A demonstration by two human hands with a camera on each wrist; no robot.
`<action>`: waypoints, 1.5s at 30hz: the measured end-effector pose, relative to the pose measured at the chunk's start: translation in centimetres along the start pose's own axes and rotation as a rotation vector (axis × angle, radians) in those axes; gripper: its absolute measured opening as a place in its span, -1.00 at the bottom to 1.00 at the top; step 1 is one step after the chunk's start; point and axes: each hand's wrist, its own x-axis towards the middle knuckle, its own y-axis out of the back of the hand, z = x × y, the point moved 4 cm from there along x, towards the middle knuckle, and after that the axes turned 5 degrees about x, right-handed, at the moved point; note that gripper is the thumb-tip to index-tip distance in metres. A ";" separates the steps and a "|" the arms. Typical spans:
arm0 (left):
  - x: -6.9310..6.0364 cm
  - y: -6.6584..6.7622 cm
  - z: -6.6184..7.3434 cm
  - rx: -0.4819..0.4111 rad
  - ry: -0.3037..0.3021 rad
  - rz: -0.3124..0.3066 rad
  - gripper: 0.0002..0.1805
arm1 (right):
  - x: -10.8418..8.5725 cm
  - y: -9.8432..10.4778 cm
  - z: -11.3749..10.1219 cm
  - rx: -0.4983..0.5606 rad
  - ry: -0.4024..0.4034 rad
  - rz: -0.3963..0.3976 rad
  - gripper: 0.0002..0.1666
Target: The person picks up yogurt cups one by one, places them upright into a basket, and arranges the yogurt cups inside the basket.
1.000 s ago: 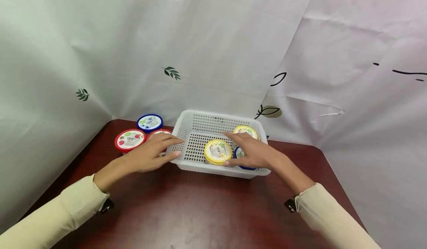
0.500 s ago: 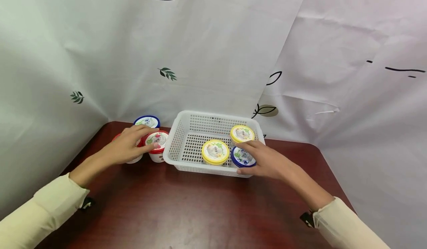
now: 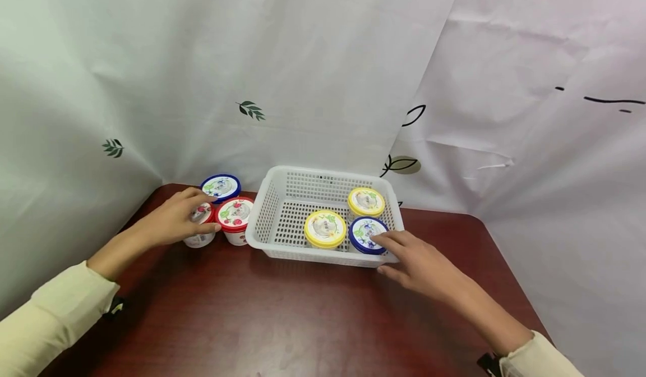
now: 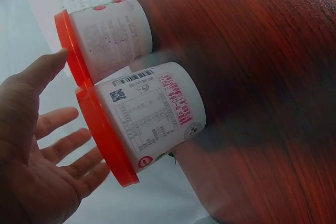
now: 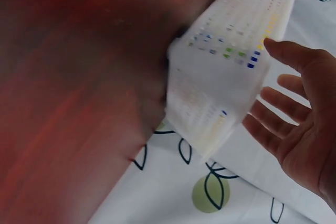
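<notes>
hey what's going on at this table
A person's left hand is at two red-lidded tubs beside a white basket, with no grip visible. Their right hand is at the basket's near right corner, by a blue-lidded tub inside. Two yellow-lidded tubs are inside too; another blue-lidded tub stands behind the red ones.

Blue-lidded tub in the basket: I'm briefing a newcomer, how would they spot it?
On the table, find the white basket. The tub stands toward its near right corner. Its lid is blue-rimmed; the basket's other two tubs have yellow.
</notes>
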 end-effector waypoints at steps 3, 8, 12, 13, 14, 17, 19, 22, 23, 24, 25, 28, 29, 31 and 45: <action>-0.1 -0.1 -0.2 0.012 0.004 -0.006 -0.05 | -0.6 -0.4 -0.1 -0.033 0.073 0.061 -0.37; -0.2 0.0 -0.6 0.044 -0.001 0.003 -0.07 | -1.0 -1.0 -0.2 -0.091 0.215 0.148 -0.47; 0.1 0.2 -0.6 0.037 -0.020 -0.013 -0.08 | -1.5 -1.1 -0.2 -0.144 0.286 0.180 -0.38; 0.2 0.2 -0.6 0.033 -0.029 -0.018 -0.09 | -1.6 -1.1 -0.2 -0.153 0.292 0.181 -0.36; 0.4 0.3 -0.6 0.031 -0.037 -0.022 -0.09 | -1.7 -1.1 -0.1 -0.159 0.295 0.179 -0.33; 0.8 0.5 -0.5 0.036 -0.048 -0.046 -0.13 | -1.9 -1.1 -0.1 -0.171 0.295 0.168 -0.28; 1.0 0.6 -0.6 0.050 -0.045 -0.065 -0.13 | -2.0 -1.2 -0.1 -0.184 0.301 0.162 -0.26; 1.1 0.8 -0.9 0.061 -0.023 -0.104 -0.11 | -2.1 -1.3 -0.2 -0.202 0.316 0.163 -0.25; 1.1 0.9 -1.0 0.064 -0.018 -0.115 -0.10 | -2.1 -1.4 -0.2 -0.204 0.319 0.166 -0.25; 1.0 1.0 -1.0 0.067 -0.020 -0.124 -0.08 | -2.1 -1.4 -0.3 -0.206 0.323 0.169 -0.24; 1.0 1.1 -1.1 0.068 -0.019 -0.137 -0.07 | -2.1 -1.4 -0.3 -0.205 0.325 0.172 -0.24; 0.8 1.5 -1.4 0.054 -0.012 -0.178 -0.04 | -2.0 -1.4 -0.5 -0.200 0.328 0.179 -0.22; 0.8 1.7 -1.5 0.055 -0.017 -0.191 -0.03 | -2.0 -1.4 -0.5 -0.197 0.327 0.179 -0.22; 0.6 2.0 -1.6 0.044 -0.023 -0.218 -0.02 | -2.0 -1.4 -0.6 -0.197 0.324 0.177 -0.22; 0.6 3.0 -1.1 0.024 0.009 -0.498 0.01 | -2.0 -1.1 -0.5 -0.153 0.323 0.186 -0.19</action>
